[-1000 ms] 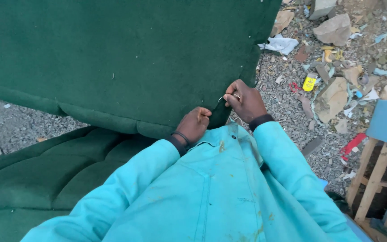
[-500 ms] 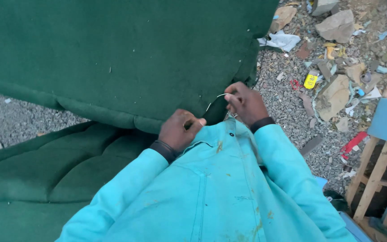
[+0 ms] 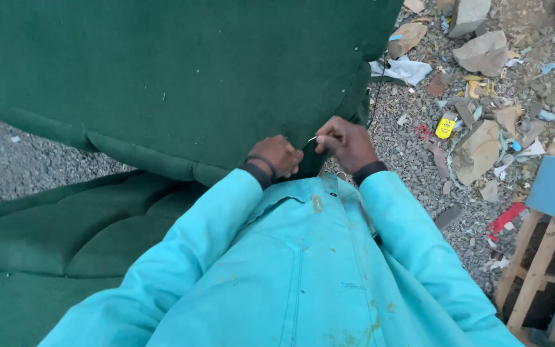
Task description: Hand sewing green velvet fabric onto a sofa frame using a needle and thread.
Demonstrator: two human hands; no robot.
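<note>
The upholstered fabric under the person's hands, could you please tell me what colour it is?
Dark green, plain with no pattern; the upholstered fabric shows best in the head view.

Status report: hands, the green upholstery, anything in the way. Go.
Left hand pressed on green upholstered panel. Right hand pinching thin curved needle at its edge. Nothing between the hands.
</note>
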